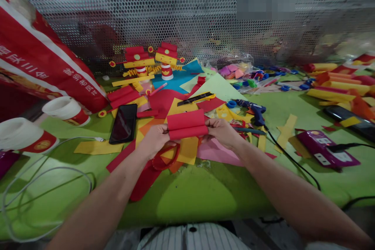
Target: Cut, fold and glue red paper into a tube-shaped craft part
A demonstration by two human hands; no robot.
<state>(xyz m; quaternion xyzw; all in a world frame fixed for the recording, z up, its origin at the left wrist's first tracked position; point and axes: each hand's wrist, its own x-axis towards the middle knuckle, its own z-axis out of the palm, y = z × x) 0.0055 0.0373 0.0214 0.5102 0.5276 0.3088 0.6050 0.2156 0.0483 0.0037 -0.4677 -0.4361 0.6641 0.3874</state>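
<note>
A folded piece of red paper (pixel 186 122) is stretched level between my two hands above the table. My left hand (pixel 154 138) pinches its left end, and my right hand (pixel 220 132) grips the right end. Under the hands lie loose sheets of yellow paper (pixel 189 150), pink paper (pixel 218 153) and red paper (pixel 148 181). Red-handled scissors (pixel 166 158), partly hidden, rest below my left hand. Just behind the red paper is a yellow and black utility knife (pixel 197 99). Two paper figures with red hats (pixel 166 60) stand farther back.
A black phone (pixel 123 124) and paper cups (pixel 66 110) are on the left, with a white cable (pixel 58 170). To the right lie a blue glue gun (pixel 254 110), its black cord, and a purple power strip (pixel 326 149). Perforated metal (pixel 175 8) closes off the back.
</note>
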